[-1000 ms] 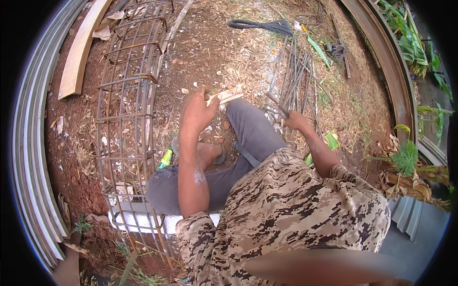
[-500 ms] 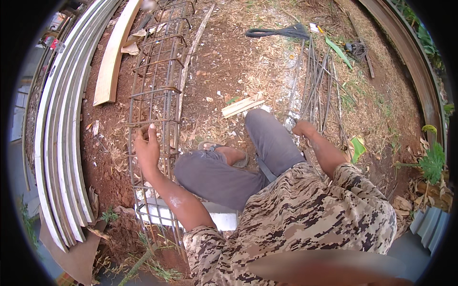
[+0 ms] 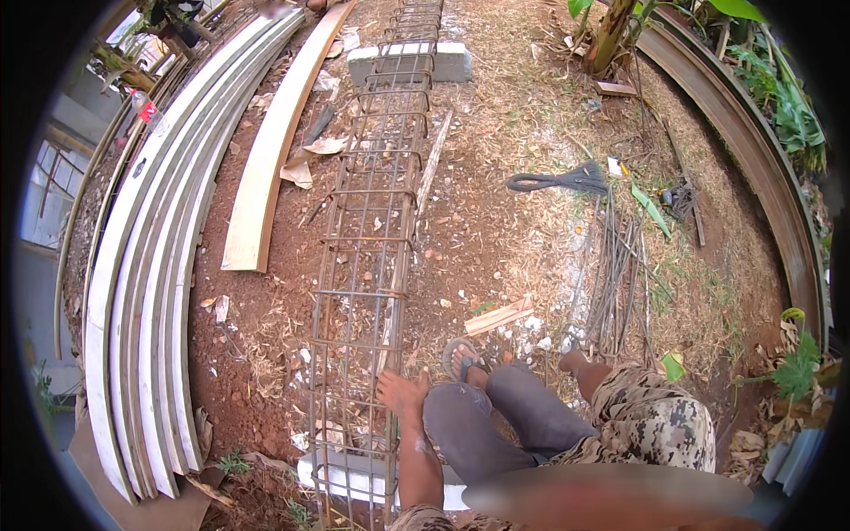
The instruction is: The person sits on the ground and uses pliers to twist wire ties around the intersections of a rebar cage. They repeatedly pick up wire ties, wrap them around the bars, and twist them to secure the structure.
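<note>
A long rebar cage, made of rusty bars with ties around them, runs away from me over the ground. My left hand is at its right edge near the close end, fingers stretched over the side bar and thumb apart, holding nothing visible. Low beside my right knee, my right hand looks closed near a bundle of thin steel rods. What it holds, if anything, is too small to make out. White blocks lie under the cage at the far and near ends.
Long pale boards lie stacked at the left, with a wooden plank nearer the cage. A coil of dark tie wire and short wood pieces rest at the right. A steel beam lines the far right.
The view has shifted, showing more of the far cage. My left hand has gone from the cage's left side to its right edge. My knees are closer together.
</note>
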